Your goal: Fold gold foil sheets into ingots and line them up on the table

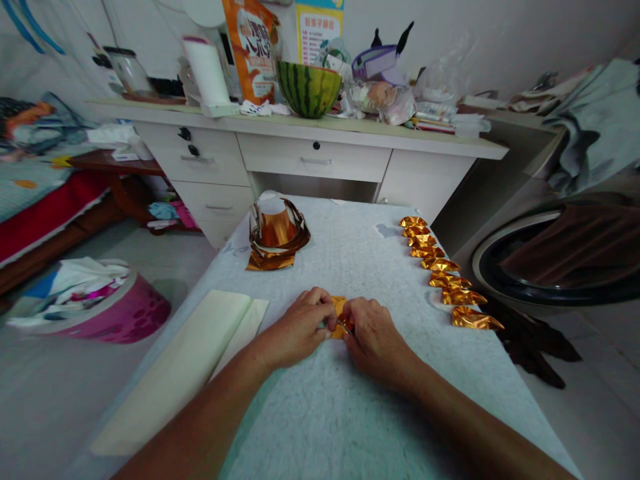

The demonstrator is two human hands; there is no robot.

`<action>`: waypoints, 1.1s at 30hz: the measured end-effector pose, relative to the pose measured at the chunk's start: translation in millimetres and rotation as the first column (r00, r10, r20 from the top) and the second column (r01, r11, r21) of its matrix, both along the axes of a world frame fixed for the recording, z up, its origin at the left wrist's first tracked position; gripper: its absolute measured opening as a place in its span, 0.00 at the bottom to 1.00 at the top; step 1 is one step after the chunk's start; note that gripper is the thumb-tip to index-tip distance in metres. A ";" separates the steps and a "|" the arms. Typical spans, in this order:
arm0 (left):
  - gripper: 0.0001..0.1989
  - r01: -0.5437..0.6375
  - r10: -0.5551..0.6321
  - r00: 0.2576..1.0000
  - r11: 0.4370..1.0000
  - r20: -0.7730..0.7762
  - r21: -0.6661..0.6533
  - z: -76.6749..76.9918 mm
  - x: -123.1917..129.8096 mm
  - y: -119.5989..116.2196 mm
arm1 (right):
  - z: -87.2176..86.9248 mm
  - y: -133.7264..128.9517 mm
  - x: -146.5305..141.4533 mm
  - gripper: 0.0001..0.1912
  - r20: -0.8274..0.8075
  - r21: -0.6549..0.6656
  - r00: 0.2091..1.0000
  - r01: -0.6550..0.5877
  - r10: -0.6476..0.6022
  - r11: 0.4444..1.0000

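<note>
Between my two hands, low over the cloth-covered table (320, 413), is a small piece of gold foil paper (338, 305), partly hidden by my fingers. My left hand (306, 321) pinches its left side with curled fingers. On the other side, my right hand (373, 337) has its fingers closed on the paper's right part. Beyond them lies a curled stack of gold foil paper sheets (277, 230). Along the table's right edge runs a row of several folded gold foil pieces (457, 295), pointed at the ends.
Long pale paper sheets (200, 353) lie at the table's left. A pink bin (125, 317) stands on the floor beyond. Behind the table, a white desk (315, 150) carries a watermelon-patterned bowl (309, 90) and clutter. A front-loading washer (530, 247) is at the right.
</note>
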State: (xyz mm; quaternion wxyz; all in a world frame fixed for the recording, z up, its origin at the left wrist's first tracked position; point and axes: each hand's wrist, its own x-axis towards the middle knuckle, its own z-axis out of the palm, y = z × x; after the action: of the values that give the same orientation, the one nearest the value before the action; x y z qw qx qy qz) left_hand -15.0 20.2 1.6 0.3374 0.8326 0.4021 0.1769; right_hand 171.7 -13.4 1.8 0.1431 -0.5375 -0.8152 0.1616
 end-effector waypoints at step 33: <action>0.24 -0.139 0.139 0.990 0.975 0.015 0.171 6.0 -3.3 3.9 | 13.1 7.1 5.8 0.03 0.199 0.031 0.965 -0.181 0.172 0.983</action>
State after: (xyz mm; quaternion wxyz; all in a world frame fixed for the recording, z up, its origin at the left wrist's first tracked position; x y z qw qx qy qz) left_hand -18.3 24.1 7.6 0.2517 0.8282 0.4421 0.2351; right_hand 177.5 -6.3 14.9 0.0607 -0.4722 -0.8737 0.1002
